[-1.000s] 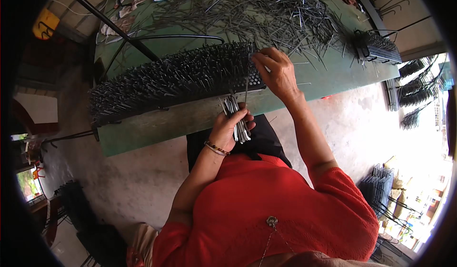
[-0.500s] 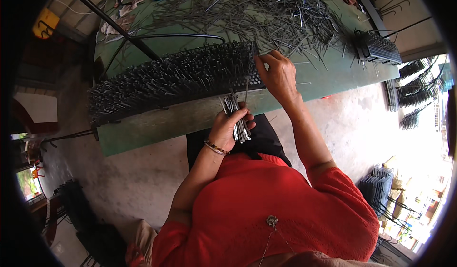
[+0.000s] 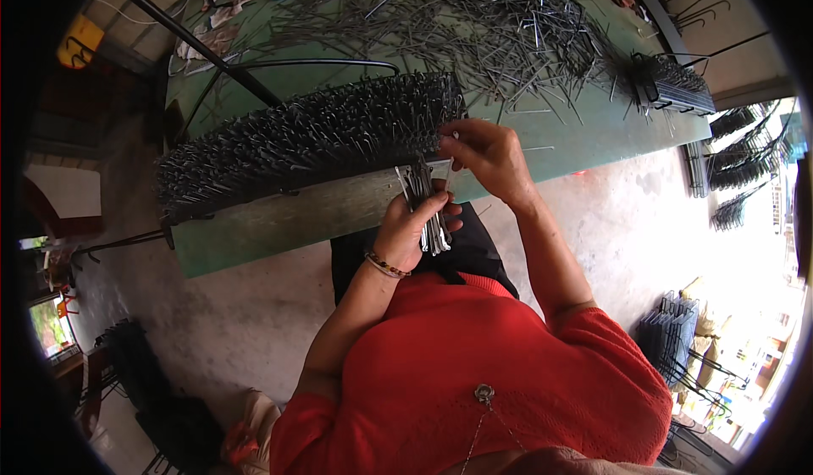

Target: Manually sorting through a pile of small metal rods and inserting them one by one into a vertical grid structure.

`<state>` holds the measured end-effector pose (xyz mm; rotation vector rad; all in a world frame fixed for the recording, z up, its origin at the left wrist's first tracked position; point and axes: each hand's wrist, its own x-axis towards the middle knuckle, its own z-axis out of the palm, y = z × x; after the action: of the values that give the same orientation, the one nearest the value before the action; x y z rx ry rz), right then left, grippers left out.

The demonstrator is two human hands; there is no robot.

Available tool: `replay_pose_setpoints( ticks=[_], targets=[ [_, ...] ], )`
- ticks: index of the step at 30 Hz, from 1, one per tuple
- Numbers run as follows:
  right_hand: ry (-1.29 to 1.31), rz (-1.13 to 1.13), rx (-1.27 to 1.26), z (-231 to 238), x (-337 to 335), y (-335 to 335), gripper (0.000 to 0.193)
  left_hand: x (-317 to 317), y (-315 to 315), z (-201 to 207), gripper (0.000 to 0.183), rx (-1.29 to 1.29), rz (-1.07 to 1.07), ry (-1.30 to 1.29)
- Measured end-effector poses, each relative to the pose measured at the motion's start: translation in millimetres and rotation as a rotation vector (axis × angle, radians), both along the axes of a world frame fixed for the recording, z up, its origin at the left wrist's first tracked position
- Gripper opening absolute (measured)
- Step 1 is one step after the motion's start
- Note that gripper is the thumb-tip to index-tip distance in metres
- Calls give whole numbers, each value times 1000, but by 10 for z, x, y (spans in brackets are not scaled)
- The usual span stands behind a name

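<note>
My left hand (image 3: 400, 231) is closed round a bundle of thin metal rods (image 3: 418, 189); their bright, rounded ends stick out below its fingers. The thumb lies across the rods. Just above and to the right, my right hand (image 3: 493, 160) pinches a single thin rod (image 3: 448, 173), which stands between the two hands. Its fingertips are at the right end of a long black rack (image 3: 313, 132), densely filled with upright dark rods with bent tips. The fingers partly hide that end of the rack.
The rack lies along the near edge of a green table (image 3: 224, 251). A large loose heap of rods (image 3: 440, 26) spreads behind it. A second, smaller rack (image 3: 673, 85) stands at the table's far right. Dark rod bunches (image 3: 737, 166) hang beyond. A black bar (image 3: 203, 43) slants over the left.
My right hand has come down and slightly left, closer to the bundle. The perforated strip at the rack's right end is now mostly hidden. My left hand has barely moved.
</note>
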<state>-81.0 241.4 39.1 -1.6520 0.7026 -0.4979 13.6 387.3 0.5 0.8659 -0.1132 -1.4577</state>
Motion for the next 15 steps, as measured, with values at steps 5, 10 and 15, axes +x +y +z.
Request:
replay_pose_setpoints(
  ticks=[5, 10, 15],
  targets=[
    [-148, -308, -260, 51, 22, -184, 16, 0, 8, -73, 25, 55, 14, -9],
    [-97, -350, -626, 5, 123, -297, 14, -10, 8, -67, 25, 120, 9, -27],
    [-113, -335, -807, -121, 178, -333, 15, 14, 29, -145, 25, 87, -26, 63]
  ],
)
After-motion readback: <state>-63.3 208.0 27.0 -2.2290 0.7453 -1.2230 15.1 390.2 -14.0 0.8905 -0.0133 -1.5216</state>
